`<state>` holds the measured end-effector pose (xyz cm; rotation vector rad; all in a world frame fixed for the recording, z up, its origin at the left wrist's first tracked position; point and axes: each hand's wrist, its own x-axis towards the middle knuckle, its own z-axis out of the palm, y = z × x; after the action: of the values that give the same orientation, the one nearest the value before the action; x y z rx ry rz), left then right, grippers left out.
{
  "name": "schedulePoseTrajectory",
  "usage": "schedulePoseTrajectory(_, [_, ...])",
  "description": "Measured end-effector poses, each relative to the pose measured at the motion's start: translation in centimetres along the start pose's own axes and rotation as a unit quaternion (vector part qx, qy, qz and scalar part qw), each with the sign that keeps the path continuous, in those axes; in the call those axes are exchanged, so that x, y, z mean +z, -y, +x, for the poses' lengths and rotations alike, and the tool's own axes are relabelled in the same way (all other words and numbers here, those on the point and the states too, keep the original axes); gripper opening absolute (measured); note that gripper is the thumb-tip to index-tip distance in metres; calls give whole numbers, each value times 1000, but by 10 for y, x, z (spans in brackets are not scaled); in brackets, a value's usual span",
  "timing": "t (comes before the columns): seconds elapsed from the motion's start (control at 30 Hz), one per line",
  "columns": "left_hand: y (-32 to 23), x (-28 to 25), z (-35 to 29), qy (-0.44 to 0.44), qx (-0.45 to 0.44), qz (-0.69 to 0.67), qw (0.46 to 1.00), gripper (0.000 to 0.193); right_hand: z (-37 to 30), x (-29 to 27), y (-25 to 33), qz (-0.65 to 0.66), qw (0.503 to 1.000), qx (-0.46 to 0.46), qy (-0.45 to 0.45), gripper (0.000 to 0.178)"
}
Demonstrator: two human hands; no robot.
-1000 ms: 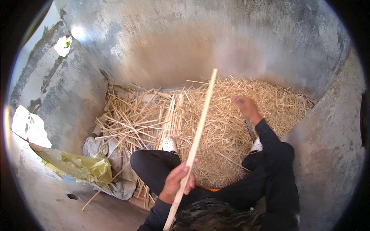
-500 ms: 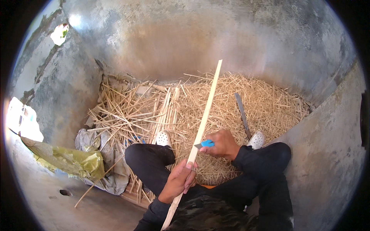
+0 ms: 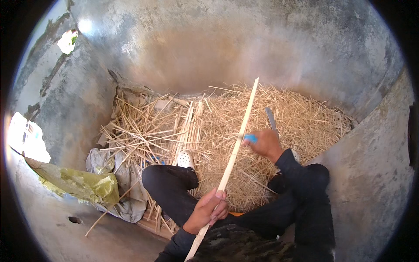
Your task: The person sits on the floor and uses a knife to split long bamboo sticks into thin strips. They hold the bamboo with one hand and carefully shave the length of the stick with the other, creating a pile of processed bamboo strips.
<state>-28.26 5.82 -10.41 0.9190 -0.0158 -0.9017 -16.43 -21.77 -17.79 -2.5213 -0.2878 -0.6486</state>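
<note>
A long pale bamboo strip (image 3: 234, 159) slants from my lap up toward the far wall. My left hand (image 3: 207, 209) is closed around its lower part, with the thumb lying along the top. Farther up, my right hand (image 3: 267, 144) grips a small knife with a blue handle (image 3: 250, 138). Its short blade, blurred and barely visible, meets the strip's right edge. Behind the right hand lies a long dark machete (image 3: 270, 117) on the shavings, its lower part hidden by my hand and arm.
Thin curled shavings (image 3: 305, 118) cover the floor ahead. Loose bamboo sticks (image 3: 135, 131) and straighter strips (image 3: 188, 126) lie to the left, beside a yellowish plastic sheet (image 3: 87, 185) and grey cloth (image 3: 131, 205). Concrete walls (image 3: 196, 48) close around me. My white clog (image 3: 185, 159) rests among the strips.
My right hand with the knife has slid up and away along the strip. The strip's far end has tipped slightly right and lower. The left hand keeps its hold, shifted a little.
</note>
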Motion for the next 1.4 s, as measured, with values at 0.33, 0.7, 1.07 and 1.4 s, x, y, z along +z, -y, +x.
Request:
schedulePoseTrajectory(0.33, [21,5,-29,57,-62,107,991,25,34,-51,-142,-130,962,237,-44,77])
schedulePoseTrajectory(0.7, [-6,-7,-12,-99,85,335,933,31,14,-20,-9,44,994,84,45,65])
schedulePoseTrajectory(1.07, [-9,9,3,-86,149,386,906,23,-5,-7,35,-14,998,-57,-36,68])
schedulePoseTrajectory(1.4, [-12,10,-1,-54,65,285,955,26,-26,-8,50,48,997,-46,35,71])
